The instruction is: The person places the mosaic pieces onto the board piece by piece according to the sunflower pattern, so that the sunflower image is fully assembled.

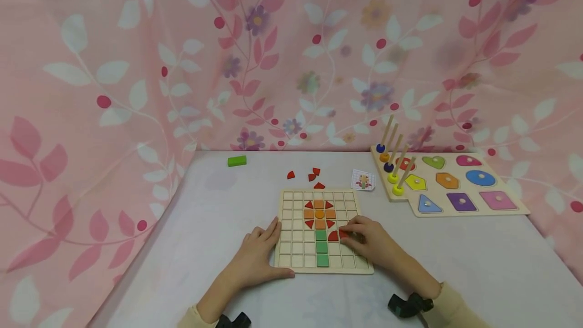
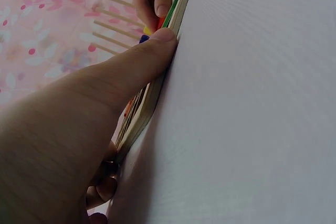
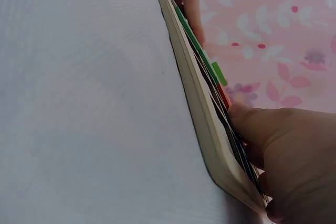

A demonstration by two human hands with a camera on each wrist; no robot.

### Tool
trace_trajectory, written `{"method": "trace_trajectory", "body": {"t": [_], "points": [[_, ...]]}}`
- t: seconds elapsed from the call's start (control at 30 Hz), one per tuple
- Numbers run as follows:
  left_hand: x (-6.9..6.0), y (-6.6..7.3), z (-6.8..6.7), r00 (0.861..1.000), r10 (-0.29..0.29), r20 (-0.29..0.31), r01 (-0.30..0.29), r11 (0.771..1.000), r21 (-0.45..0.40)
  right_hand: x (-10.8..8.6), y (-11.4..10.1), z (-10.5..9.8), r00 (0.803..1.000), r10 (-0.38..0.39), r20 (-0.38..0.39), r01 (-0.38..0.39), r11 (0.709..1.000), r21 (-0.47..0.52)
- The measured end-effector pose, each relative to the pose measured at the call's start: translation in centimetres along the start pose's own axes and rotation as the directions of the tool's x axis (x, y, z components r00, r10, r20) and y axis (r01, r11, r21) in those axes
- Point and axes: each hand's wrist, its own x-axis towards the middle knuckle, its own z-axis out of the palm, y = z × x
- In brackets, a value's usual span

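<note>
A square wooden grid board (image 1: 298,262) lies on the table, with green squares (image 1: 322,247), orange squares, an orange round piece (image 1: 320,213) and small red wedge pieces set in its cells. My left hand (image 1: 257,254) rests at the near left corner, fingers along the left edge and thumb extended on the near edge. Over the board's right side, my right hand (image 1: 375,242) pinches a red piece (image 1: 343,234) between thumb and fingertips, beside another red quarter-round piece (image 1: 333,236). The fingers partly hide the pinched piece.
Several loose red pieces (image 1: 291,174) lie behind the board, near a small pattern card (image 1: 363,180). A green block (image 1: 237,161) stands at the back left. At the back right is a wooden shape puzzle (image 1: 455,199) with upright pegs (image 1: 407,172).
</note>
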Motion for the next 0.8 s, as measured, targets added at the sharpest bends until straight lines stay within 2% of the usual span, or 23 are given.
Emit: {"method": "trace_trajectory", "body": {"t": [0.27,0.57,0.8], "points": [[-0.01,-0.09,0.03,1.000,-0.004,0.008,0.004,1.000,-0.003,-0.11,0.27,0.47,1.000,-0.011,-0.019,0.011,1.000,0.012],[-0.11,0.29,-0.16,1.000,-0.011,0.011,0.011,1.000,-0.008,-0.28,0.34,0.62,0.994,-0.076,-0.082,0.079,0.996,0.035],[-0.07,0.43,-0.35,1.000,-0.014,0.009,0.014,1.000,-0.005,-0.10,0.46,0.50,0.993,-0.083,-0.082,0.086,0.996,0.039]]}}
